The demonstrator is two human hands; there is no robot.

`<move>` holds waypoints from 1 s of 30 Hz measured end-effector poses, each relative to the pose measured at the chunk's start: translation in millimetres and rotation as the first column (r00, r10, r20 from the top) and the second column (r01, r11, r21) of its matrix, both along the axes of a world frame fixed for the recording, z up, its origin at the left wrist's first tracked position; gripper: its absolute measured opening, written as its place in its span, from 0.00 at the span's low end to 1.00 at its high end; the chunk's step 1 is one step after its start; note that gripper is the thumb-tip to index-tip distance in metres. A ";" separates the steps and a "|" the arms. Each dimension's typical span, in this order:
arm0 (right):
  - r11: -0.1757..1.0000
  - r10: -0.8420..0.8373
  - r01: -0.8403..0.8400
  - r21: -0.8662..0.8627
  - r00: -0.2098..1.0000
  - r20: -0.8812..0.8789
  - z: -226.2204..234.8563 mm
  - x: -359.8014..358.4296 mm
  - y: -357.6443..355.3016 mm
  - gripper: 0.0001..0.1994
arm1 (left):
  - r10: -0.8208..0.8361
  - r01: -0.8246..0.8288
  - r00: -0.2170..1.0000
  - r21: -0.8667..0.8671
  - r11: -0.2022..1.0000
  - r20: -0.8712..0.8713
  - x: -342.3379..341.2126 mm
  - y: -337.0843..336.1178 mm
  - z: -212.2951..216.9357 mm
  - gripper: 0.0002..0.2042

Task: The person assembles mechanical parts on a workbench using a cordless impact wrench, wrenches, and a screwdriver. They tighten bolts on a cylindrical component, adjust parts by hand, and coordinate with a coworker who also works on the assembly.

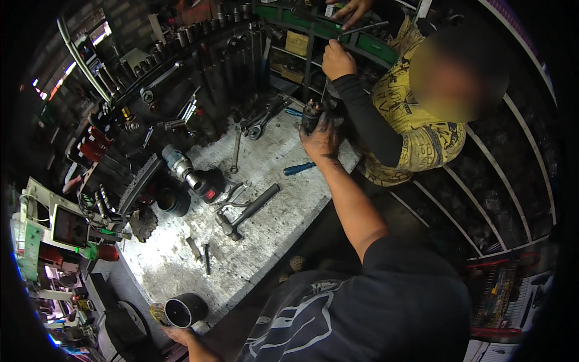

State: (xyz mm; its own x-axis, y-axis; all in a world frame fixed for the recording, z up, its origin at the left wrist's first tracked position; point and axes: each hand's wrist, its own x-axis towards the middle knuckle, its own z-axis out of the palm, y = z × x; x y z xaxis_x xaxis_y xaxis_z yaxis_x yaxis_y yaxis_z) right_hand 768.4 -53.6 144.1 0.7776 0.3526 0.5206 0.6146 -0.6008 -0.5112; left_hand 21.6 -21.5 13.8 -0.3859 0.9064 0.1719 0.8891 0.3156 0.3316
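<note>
Head view shows your scuffed grey metal workbench (181, 265) running from your left hand up to your right. Just beyond your right hand (321, 137), a co-worker in a yellow patterned shirt (416, 120) leans in, their hand (338, 59) raised above yours. Below your right wrist, toward you, lies a steel hammer with a black handle (248, 211); left of it rests a chunky silver-and-black impact wrench (193, 175). Your right hand's grimy fingers are wrapped around a small dark cylindrical metal part (312, 114) at the bench's far edge. Your left hand (178, 333) cups a short black ring-shaped sleeve (184, 309), standing open-end-up at the near edge.
</note>
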 end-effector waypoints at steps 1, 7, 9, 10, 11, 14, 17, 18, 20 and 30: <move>1.000 0.024 -0.024 0.020 0.999 -0.025 0.5 -0.4 -0.4 0.54 | 0.015 -0.015 1.000 -0.029 0.999 -0.011 -2.0 -0.9 -1.5 0.44; 1.000 -0.009 0.010 -0.008 0.998 0.059 -0.2 -2.0 -1.9 0.52 | 0.072 -0.072 0.995 -0.005 0.997 0.068 -8.9 6.9 -12.4 0.45; 1.000 -0.005 0.005 -0.005 0.998 0.060 -0.2 -2.3 -2.3 0.51 | 0.073 -0.073 0.996 0.003 0.997 0.044 -9.6 7.0 -13.6 0.44; 1.000 0.012 -0.013 0.013 0.997 0.072 -0.1 -2.3 -2.4 0.51 | 0.069 -0.069 0.998 0.020 0.997 0.009 -9.1 7.0 -12.9 0.44; 0.998 0.029 -0.035 0.056 0.993 0.115 0.1 -2.0 -2.4 0.51 | 0.086 -0.087 0.996 -0.041 0.995 -0.038 -7.7 5.9 -11.7 0.44; 1.000 -0.003 0.003 -0.021 1.000 0.008 0.7 -0.5 -2.0 0.52 | -0.054 0.046 0.994 0.081 0.996 0.098 -0.2 0.8 -0.4 0.42; 1.000 0.018 -0.018 -0.015 1.000 -0.002 0.5 1.3 -2.3 0.52 | 0.106 -0.104 0.991 -0.021 0.994 0.084 13.6 0.7 15.5 0.42; 0.999 0.035 -0.035 -0.001 0.999 0.019 0.1 1.8 -2.8 0.52 | 0.068 -0.069 0.985 0.004 0.998 0.158 17.6 -2.3 19.4 0.44; 0.997 0.061 -0.063 0.041 0.997 0.038 -1.1 2.4 -4.0 0.51 | -0.012 -0.003 0.967 0.060 0.998 0.254 21.6 -5.6 25.5 0.45; 1.000 0.003 -0.006 0.026 0.996 0.093 -7.9 2.7 -0.8 0.52 | -0.118 0.089 0.982 0.184 0.979 0.151 -20.9 11.2 -29.8 0.39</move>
State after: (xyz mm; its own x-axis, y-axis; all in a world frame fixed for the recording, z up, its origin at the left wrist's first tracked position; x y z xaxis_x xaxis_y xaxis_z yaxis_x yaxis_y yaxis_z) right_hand 771.1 -54.4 136.1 0.7237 0.3409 0.6000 0.6629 -0.5849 -0.4673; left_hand 0.7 -10.3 -16.0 -0.3271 0.9038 0.2759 0.8447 0.1487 0.5142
